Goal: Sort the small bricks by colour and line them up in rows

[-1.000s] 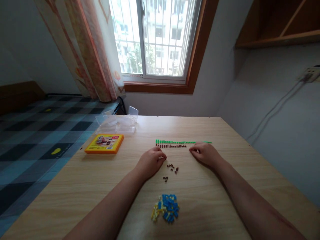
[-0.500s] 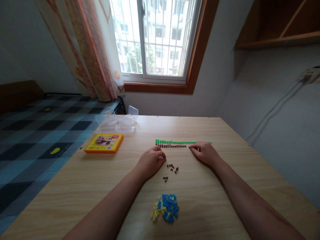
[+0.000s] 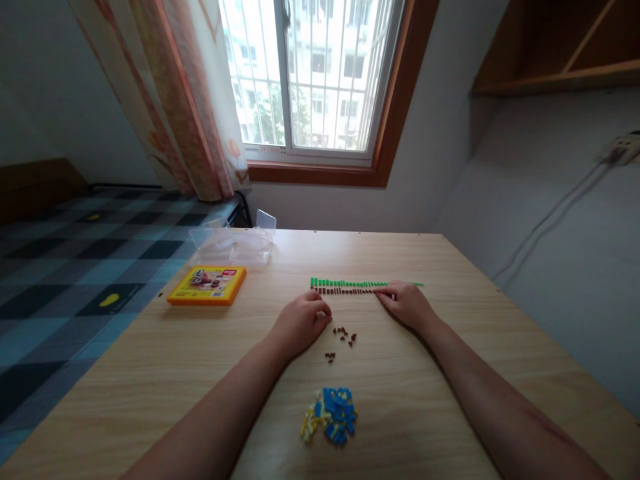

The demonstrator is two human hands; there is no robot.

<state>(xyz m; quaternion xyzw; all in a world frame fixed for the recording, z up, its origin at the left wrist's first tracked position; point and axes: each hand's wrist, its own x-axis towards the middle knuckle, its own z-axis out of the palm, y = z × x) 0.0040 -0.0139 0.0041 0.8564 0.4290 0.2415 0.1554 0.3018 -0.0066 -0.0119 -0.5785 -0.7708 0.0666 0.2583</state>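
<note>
My right hand is at the right end of a row of small brown building bricks. Its thumb and fingertips are pinched together on a tiny brown brick, mostly hidden by the fingers. Just behind that row runs a row of green bricks, its right part partly covered by the same hand. My left hand rests on the table with curled fingers, thumb against the fingertips; whatever they hold, if anything, is hidden. Loose brown bricks lie in two small groups to the right of and nearer than the left hand.
Close to me on the wooden table lies a pile of blue and pale yellow bricks. A yellow-orange box sits at the left, with clear plastic trays behind it. A bed adjoins the left side.
My right hand has moved slightly left, bringing its fingertips up to the end of the brown row. The left hand stays in place.
</note>
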